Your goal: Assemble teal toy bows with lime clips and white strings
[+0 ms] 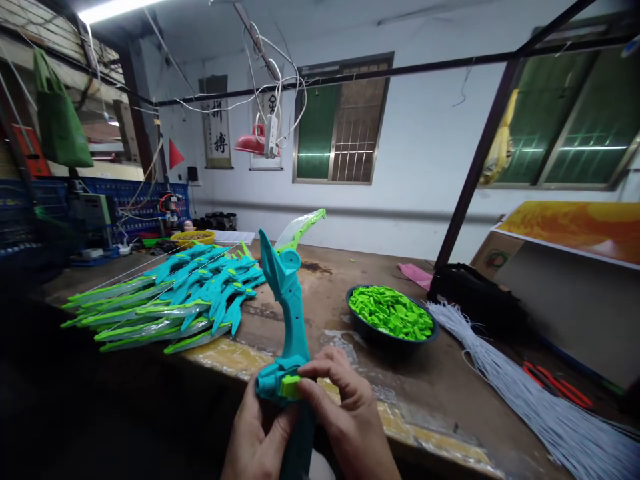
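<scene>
A teal plastic toy bow (pixel 293 320) stands upright in front of me, with a lime-green limb (pixel 303 230) wrapped in clear film at its top. My left hand (pixel 260 427) is closed around its middle, below a stubby teal barrel-like part. Thumb and fingers of my right hand (pixel 345 407) pinch a small lime-green plastic piece (pixel 290 387) against the bow's middle. Whether that piece is seated in the bow, I cannot tell. The bow's lower part drops between my hands and is partly hidden.
Several similar toy bows (pixel 210 280) lie piled at the left of the table (pixel 300 300). A dark bowl (pixel 390 340) of green pieces stands right of centre. Beyond it are a bundle of pale cords (pixel 520 380), red-handled pliers or cutters (pixel 560 385) and a black bag (pixel 470 300).
</scene>
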`<state>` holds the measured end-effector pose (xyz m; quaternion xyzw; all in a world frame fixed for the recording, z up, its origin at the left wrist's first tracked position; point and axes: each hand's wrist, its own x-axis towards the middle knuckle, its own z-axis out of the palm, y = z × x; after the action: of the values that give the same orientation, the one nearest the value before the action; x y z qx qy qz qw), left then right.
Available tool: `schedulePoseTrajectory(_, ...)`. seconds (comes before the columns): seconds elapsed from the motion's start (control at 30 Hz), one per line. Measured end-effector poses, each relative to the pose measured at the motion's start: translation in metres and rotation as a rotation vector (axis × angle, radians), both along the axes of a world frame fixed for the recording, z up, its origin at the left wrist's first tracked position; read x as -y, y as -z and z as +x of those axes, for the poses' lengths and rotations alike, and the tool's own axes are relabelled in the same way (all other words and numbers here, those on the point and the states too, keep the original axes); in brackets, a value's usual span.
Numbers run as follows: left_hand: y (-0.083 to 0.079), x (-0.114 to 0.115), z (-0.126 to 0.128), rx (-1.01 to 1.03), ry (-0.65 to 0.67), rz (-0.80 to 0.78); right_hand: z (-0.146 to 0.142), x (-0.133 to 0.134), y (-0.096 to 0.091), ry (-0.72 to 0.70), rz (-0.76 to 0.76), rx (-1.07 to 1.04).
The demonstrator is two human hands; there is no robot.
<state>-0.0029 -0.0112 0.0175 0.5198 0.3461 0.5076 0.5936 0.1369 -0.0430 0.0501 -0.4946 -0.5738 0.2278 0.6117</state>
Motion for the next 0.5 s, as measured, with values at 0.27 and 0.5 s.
schedulePoseTrajectory(0.27, -0.005, 0.005, -0.005, -0.026, -0.026, 0.0, 0.001, 0.0, -0.013, 0.011, -0.094, 0.101)
schedulePoseTrajectory(0.5, -0.011, 0.007, -0.011, -0.12, -0.099, 0.042, -0.002, -0.004, -0.015, 0.039, 0.048, 0.18)
